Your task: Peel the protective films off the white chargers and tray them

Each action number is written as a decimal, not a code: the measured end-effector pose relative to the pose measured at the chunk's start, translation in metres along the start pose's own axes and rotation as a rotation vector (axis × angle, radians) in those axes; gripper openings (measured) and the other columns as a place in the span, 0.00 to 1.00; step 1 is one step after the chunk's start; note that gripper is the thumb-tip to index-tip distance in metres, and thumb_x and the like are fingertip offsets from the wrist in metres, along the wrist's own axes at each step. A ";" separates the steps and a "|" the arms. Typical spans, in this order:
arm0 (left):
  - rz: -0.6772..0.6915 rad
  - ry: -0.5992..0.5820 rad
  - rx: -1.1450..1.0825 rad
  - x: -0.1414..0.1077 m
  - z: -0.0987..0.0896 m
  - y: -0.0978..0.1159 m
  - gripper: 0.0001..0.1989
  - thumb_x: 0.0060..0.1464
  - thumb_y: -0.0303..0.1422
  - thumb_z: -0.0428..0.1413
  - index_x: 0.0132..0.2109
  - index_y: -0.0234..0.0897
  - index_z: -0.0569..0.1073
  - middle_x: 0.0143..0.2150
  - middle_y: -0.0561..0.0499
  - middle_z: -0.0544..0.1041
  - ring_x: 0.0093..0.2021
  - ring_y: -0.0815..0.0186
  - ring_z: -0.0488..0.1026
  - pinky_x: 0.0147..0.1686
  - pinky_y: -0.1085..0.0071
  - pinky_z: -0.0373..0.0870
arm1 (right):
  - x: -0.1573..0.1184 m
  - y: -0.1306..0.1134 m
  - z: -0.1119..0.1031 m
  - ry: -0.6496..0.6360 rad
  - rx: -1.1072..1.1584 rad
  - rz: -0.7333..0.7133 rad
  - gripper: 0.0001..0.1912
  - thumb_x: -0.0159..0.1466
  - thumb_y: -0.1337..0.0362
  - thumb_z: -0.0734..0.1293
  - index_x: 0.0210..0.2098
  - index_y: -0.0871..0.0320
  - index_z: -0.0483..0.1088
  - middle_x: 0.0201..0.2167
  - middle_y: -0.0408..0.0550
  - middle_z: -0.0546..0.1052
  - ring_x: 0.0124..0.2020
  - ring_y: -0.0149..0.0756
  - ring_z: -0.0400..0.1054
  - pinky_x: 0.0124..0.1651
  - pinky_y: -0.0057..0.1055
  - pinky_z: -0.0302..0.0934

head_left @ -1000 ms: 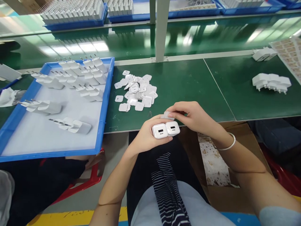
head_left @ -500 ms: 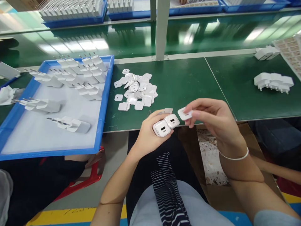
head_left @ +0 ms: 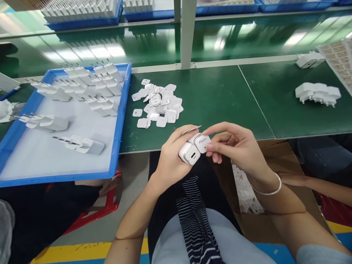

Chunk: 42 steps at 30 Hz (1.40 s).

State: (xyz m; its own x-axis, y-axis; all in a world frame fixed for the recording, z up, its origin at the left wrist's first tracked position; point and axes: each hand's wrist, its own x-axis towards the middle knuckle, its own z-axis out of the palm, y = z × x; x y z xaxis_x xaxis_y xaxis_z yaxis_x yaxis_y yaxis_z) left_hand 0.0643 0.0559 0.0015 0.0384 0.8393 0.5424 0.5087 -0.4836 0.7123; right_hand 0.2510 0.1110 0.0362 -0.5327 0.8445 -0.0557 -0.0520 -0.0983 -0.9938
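Observation:
Two white plug chargers [head_left: 189, 154] lie side by side in my left hand [head_left: 171, 158], their port ends turned towards my right hand. The nearer charger shows a dark USB slot and a smaller slot. A thin white plate [head_left: 191, 129] sticks out at my left index finger. My right hand [head_left: 239, 151] pinches a small white cover plate [head_left: 202, 143] with printed letters, held against the end of the farther charger. That charger's ports are hidden behind the plate. Beyond my hands lies a loose pile of similar white cover plates [head_left: 170, 116] on the green bench.
A blue-rimmed tray [head_left: 116, 146] on the left holds several chargers with pins [head_left: 85, 144]. More chargers [head_left: 317, 92] sit at the right. A metal post [head_left: 187, 40] rises behind the pile. Another person's arm [head_left: 310, 183] is at the right, below the bench.
My right hand has moved left, bringing its cover plate onto the end of the farther charger. The chargers in my left hand have tilted slightly. The view has shifted a little.

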 end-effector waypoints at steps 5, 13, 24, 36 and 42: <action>0.043 -0.006 0.018 0.000 -0.002 0.000 0.21 0.55 0.23 0.61 0.56 0.36 0.74 0.57 0.40 0.77 0.57 0.58 0.77 0.56 0.61 0.77 | 0.003 0.002 0.000 -0.028 0.030 0.027 0.12 0.58 0.66 0.79 0.41 0.57 0.77 0.21 0.41 0.79 0.17 0.27 0.70 0.20 0.21 0.68; 0.063 -0.020 0.025 -0.001 -0.003 -0.002 0.21 0.55 0.21 0.60 0.56 0.34 0.74 0.56 0.39 0.77 0.56 0.59 0.77 0.56 0.63 0.77 | 0.007 0.004 -0.005 -0.087 0.059 0.068 0.15 0.57 0.68 0.78 0.43 0.57 0.75 0.22 0.41 0.80 0.17 0.25 0.70 0.21 0.17 0.67; 0.138 -0.050 0.061 0.000 -0.004 -0.004 0.20 0.57 0.21 0.58 0.57 0.34 0.73 0.57 0.38 0.77 0.57 0.59 0.77 0.56 0.64 0.77 | 0.014 0.005 -0.011 -0.159 0.125 0.179 0.22 0.56 0.67 0.79 0.42 0.56 0.65 0.21 0.40 0.80 0.16 0.26 0.69 0.18 0.17 0.63; -0.136 -0.060 -0.249 0.000 0.000 -0.009 0.20 0.50 0.26 0.68 0.51 0.39 0.79 0.53 0.43 0.81 0.53 0.59 0.79 0.55 0.60 0.77 | 0.010 0.008 -0.006 -0.071 -0.062 0.036 0.21 0.57 0.60 0.79 0.43 0.54 0.66 0.16 0.33 0.71 0.16 0.26 0.64 0.19 0.21 0.57; -0.134 -0.181 -0.290 0.004 -0.006 -0.005 0.20 0.50 0.25 0.67 0.51 0.40 0.79 0.54 0.44 0.80 0.53 0.58 0.79 0.54 0.60 0.77 | 0.022 -0.002 -0.011 -0.031 -0.312 -0.159 0.13 0.62 0.61 0.75 0.44 0.55 0.75 0.18 0.35 0.69 0.20 0.26 0.62 0.23 0.25 0.57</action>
State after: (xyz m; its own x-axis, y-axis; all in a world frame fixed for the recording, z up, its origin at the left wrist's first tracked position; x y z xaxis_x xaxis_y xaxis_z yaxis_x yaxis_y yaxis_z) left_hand 0.0566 0.0605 0.0026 0.1527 0.9178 0.3665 0.2553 -0.3949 0.8825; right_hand 0.2485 0.1359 0.0360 -0.5644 0.8194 0.1004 0.1214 0.2027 -0.9717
